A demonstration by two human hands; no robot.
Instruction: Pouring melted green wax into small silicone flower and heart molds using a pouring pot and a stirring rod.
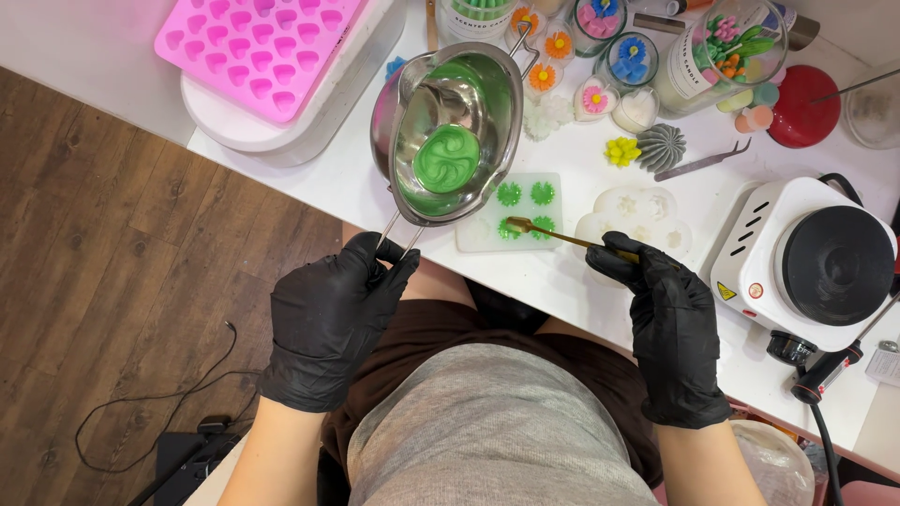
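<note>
The white table (600,281) carries everything here: a white hot plate (806,262) at the right edge, a pink mould (262,42) on a white stand at the far left, and a cluster of finished flower candles and jars along the back. Held above the table is a steel melting pot (450,131), tipped a little, with a pool of green wax (446,155) in its bottom. The left hand (333,314), in a black glove, is closed around the pot's wire handle and keeps it in the air just beside a small clear mould (511,211). Four of that mould's cavities show green (the others look unfilled). The right hand (670,323), also gloved, pinches the end of a slim gold spoon (558,234), whose bowl rests at one of the near green cavities.

By the look of it, the step in hand is spooning wax into the small mould cavity by cavity. The next move likely calls for a steady dip back into the pot and a careful drip, without flooding over the cavity edges.
</note>
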